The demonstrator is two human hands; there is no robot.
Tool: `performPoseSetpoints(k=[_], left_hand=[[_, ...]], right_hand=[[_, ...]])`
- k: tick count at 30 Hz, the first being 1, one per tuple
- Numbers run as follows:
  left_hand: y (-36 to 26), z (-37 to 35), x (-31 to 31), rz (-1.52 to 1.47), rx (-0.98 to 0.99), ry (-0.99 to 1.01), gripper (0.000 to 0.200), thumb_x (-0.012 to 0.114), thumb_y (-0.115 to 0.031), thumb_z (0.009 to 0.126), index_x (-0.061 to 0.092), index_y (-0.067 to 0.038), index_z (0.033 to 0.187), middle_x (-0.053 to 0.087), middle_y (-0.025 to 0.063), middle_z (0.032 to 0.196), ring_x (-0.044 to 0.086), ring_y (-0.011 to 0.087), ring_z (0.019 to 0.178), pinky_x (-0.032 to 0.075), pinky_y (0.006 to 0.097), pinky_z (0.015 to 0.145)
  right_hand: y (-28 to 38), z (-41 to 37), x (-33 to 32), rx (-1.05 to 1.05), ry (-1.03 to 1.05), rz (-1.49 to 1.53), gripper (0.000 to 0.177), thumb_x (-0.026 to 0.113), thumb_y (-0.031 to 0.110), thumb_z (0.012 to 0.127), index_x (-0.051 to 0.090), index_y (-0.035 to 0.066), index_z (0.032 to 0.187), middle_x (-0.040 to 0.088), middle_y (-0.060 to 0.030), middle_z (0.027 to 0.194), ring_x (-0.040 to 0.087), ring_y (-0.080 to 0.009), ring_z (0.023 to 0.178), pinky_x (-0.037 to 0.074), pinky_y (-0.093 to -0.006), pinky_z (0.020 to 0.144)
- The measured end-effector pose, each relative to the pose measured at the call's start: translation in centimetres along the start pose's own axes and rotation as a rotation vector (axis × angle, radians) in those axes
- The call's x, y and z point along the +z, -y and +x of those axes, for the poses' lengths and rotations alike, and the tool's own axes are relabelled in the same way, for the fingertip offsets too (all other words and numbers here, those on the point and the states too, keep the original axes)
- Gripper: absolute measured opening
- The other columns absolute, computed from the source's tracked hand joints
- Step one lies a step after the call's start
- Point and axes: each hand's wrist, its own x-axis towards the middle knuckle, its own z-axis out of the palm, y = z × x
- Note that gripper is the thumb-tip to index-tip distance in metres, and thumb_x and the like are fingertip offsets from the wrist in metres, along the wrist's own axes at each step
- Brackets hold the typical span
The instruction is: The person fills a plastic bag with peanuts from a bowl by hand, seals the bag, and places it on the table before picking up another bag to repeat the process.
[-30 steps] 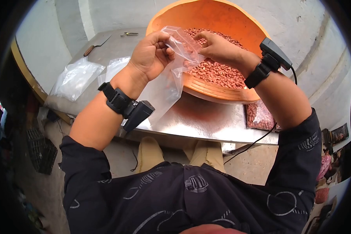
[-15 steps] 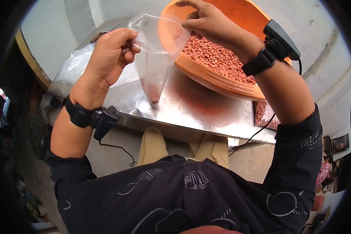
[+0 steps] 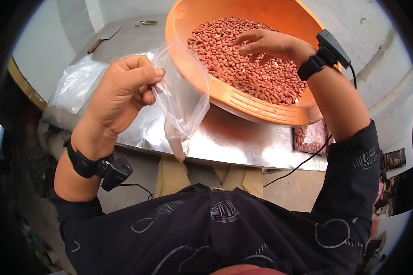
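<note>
Your left hand is pinching the bag by its near lip, thumb pressed against curled fingers, and it now carries the bag alone. Half a second ago your right hand held the far lip as well, stretching the mouth wide. That hand has let go and moved into the bowl, where it lies on the peanuts with the fingers bent and the tips down among them. Whether it has closed on any peanuts, you cannot tell from this view.

With only one hand on it, the bag's mouth has slackened. It hangs from your left fingers just beside the bowl's near rim, its upper edge touching or overlapping the rim, and its pointed bottom drooping past the front edge of the table. A reddish patch shows low in the bag, as it did before.

The bowl now shows more of its inside than it did a moment ago, with the peanuts spread across it. It rests tilted on the table as before. The pile of clear bags lies to the left of your left hand, the knife beyond it at the far edge. The filled pack sits under the bowl's right side.
</note>
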Motion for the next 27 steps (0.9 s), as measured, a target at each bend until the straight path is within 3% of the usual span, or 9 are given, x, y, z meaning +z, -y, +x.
performPoseSetpoints(k=[1, 5, 10, 15, 18, 19, 22, 25, 27], left_hand=[[0.5, 0.0, 0.2, -0.023, -0.016, -0.007, 0.018, 0.070, -0.012, 0.088, 0.059, -0.007, 0.074, 0.063, 0.0022, 0.071, 0.055, 0.0064, 0.055, 0.044, 0.0192, 0.053], [2.0, 0.0, 0.2, -0.118, -0.012, -0.004, 0.016, 0.066, -0.011, 0.091, 0.058, -0.007, 0.078, 0.064, 0.0027, 0.073, 0.056, 0.0069, 0.056, 0.046, 0.0201, 0.055], [2.4, -0.5, 0.5, -0.158, -0.039, -0.013, 0.008, 0.057, -0.013, 0.097, 0.056, -0.007, 0.090, 0.066, 0.0067, 0.078, 0.054, 0.0060, 0.056, 0.044, 0.0204, 0.052], [2.9, -1.0, 0.0, -0.293, -0.086, 0.082, 0.009, 0.059, -0.015, 0.097, 0.060, -0.006, 0.097, 0.068, 0.0044, 0.084, 0.058, 0.0075, 0.056, 0.048, 0.0210, 0.056], [3.0, -1.1, -0.9, -0.366, -0.051, 0.045, 0.008, 0.057, -0.014, 0.098, 0.060, -0.006, 0.100, 0.069, 0.0047, 0.088, 0.066, 0.0098, 0.063, 0.051, 0.0221, 0.059], [3.0, -1.1, -1.7, -0.415, 0.006, 0.088, 0.008, 0.058, -0.015, 0.098, 0.061, -0.007, 0.100, 0.070, 0.0047, 0.090, 0.070, 0.0120, 0.074, 0.054, 0.0239, 0.066], [1.8, -1.5, -1.6, -0.429, 0.139, -0.026, 0.007, 0.059, -0.015, 0.098, 0.061, -0.008, 0.100, 0.071, 0.0038, 0.090, 0.070, 0.0119, 0.081, 0.055, 0.0255, 0.071], [3.2, -1.2, -1.0, -0.405, 0.085, -0.015, 0.008, 0.060, -0.016, 0.098, 0.061, -0.008, 0.098, 0.068, 0.0036, 0.091, 0.070, 0.0137, 0.085, 0.054, 0.0263, 0.074], [3.9, -1.2, -0.5, -0.386, 0.025, 0.032, 0.009, 0.061, -0.018, 0.098, 0.060, -0.008, 0.097, 0.067, 0.0042, 0.093, 0.069, 0.0150, 0.088, 0.054, 0.0273, 0.077]], right_hand=[[-0.8, 0.3, -0.5, 0.099, 0.008, -0.169, 0.068, 0.070, 0.041, 0.091, 0.043, 0.013, 0.147, 0.062, -0.0103, 0.124, 0.065, -0.0192, 0.102, 0.059, -0.0386, 0.081], [-4.4, 2.8, 0.0, 0.346, 0.114, -0.279, 0.090, 0.074, 0.051, 0.082, 0.032, 0.019, 0.154, 0.040, -0.0141, 0.152, 0.050, -0.0345, 0.128, 0.054, -0.0516, 0.093], [-3.9, 2.9, 3.3, 0.296, 0.277, -0.219, 0.098, 0.075, 0.054, 0.081, 0.024, 0.017, 0.157, 0.031, -0.0138, 0.158, 0.041, -0.0350, 0.137, 0.053, -0.0554, 0.095], [-4.5, 1.8, 6.0, 0.096, 0.346, -0.282, 0.071, 0.071, 0.036, 0.089, 0.039, 0.013, 0.149, 0.056, -0.0168, 0.133, 0.058, -0.0233, 0.117, 0.061, -0.0409, 0.073], [-2.3, 0.1, 5.7, 0.268, 0.518, -0.096, 0.047, 0.068, 0.022, 0.087, 0.054, 0.008, 0.130, 0.067, -0.0126, 0.098, 0.069, -0.0225, 0.090, 0.059, -0.0356, 0.076], [-2.2, -0.6, 6.0, 0.185, 0.417, -0.102, 0.023, 0.061, 0.010, 0.086, 0.062, 0.003, 0.107, 0.061, -0.0051, 0.073, 0.067, -0.0170, 0.067, 0.057, -0.0305, 0.063], [-4.7, 0.0, 5.5, -0.079, 0.315, -0.364, 0.013, 0.062, 0.008, 0.083, 0.065, 0.002, 0.093, 0.061, -0.0054, 0.071, 0.066, -0.0165, 0.065, 0.053, -0.0307, 0.059], [-4.5, -0.3, 4.4, -0.133, 0.192, -0.557, 0.010, 0.064, 0.006, 0.083, 0.070, 0.003, 0.090, 0.062, -0.0025, 0.074, 0.061, -0.0111, 0.068, 0.049, -0.0309, 0.057], [-3.0, -1.6, 3.8, 0.024, 0.149, -0.439, 0.011, 0.064, 0.006, 0.079, 0.070, 0.004, 0.088, 0.064, -0.0043, 0.073, 0.062, -0.0150, 0.069, 0.050, -0.0319, 0.061]])
